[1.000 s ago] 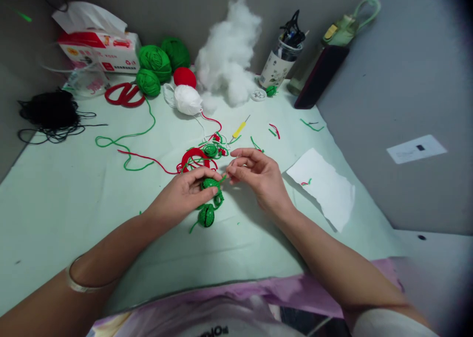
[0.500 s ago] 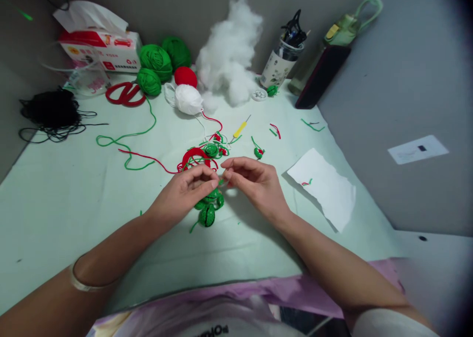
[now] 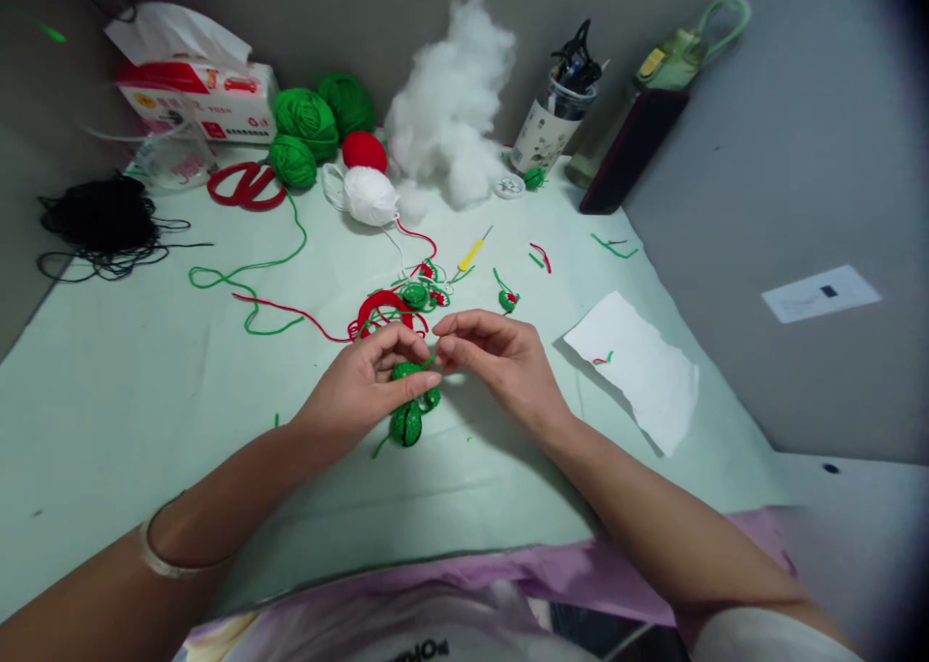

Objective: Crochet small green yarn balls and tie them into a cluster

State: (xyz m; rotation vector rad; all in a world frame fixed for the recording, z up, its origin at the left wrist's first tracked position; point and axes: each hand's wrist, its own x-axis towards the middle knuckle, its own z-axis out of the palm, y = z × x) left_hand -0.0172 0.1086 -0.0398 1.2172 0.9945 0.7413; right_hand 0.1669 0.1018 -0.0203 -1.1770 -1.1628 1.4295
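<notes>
Near the middle of the table, my left hand (image 3: 363, 381) is closed around a small green crocheted piece (image 3: 406, 372), which shows between thumb and fingers. A short green yarn tail (image 3: 430, 361) sticks out of it toward the other hand. My right hand (image 3: 500, 357) pinches thumb and forefinger together close by; whatever is between those fingertips is too small to make out. Just below lies a round green crocheted ball (image 3: 406, 425) with a dark line down it. Behind my hands are a red crocheted ring (image 3: 381, 304) and a green crocheted ball (image 3: 415, 296).
Red-handled scissors (image 3: 247, 186), green yarn balls (image 3: 305, 120), white yarn (image 3: 370, 195) and fluffy stuffing (image 3: 454, 101) stand at the back. A yellow-handled crochet hook (image 3: 471, 254) lies beyond my hands. Torn white paper (image 3: 639, 372) lies right; black yarn (image 3: 102, 217) sits far left.
My left thumb has shifted slightly right and down, away from the right fingertips. More of the green crocheted piece now shows in the left hand. The right hand has barely moved.
</notes>
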